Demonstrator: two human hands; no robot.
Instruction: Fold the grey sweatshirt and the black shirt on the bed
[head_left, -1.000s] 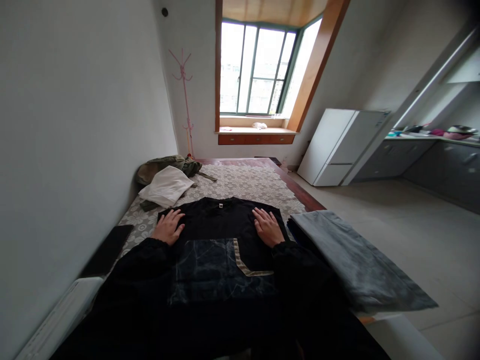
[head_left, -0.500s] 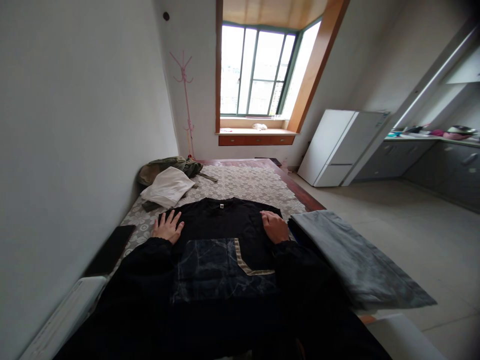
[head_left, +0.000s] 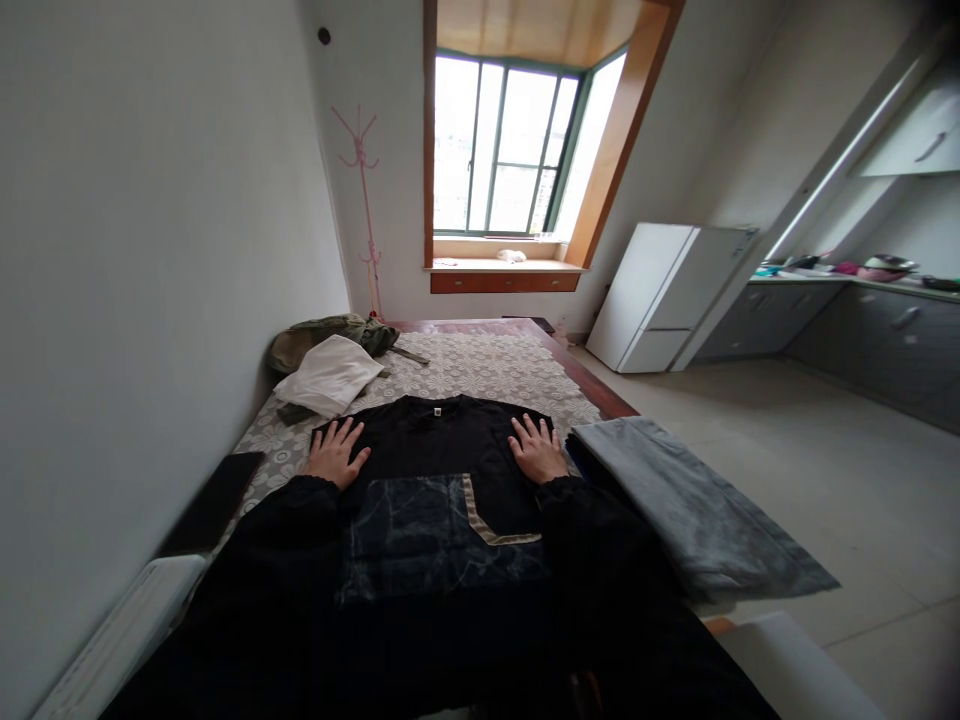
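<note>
A black T-shirt (head_left: 442, 440) lies spread on the table, its collar with a small white label toward the far side. Across its front runs a dark blue marbled panel (head_left: 412, 520) with a beige edging strip. My left hand (head_left: 335, 455) rests flat on the shirt's left shoulder, fingers spread. On the opposite shoulder lies my right hand (head_left: 538, 450), also flat with its fingers apart. Neither hand grips anything. Both forearms, in black sleeves, hide the shirt's lower sides.
A patterned tablecloth (head_left: 487, 365) covers the table. White cloth (head_left: 330, 375) and a green bag (head_left: 300, 340) lie at the far left, against the wall. Folded grey cloth (head_left: 697, 505) overhangs the right edge. A dark flat object (head_left: 214, 500) sits at left. Beyond stands a white fridge (head_left: 645, 290).
My right hand's fingers, bunched together before, are now spread flat on the shirt. My left hand stays on its shoulder. The view has shifted slightly to the right.
</note>
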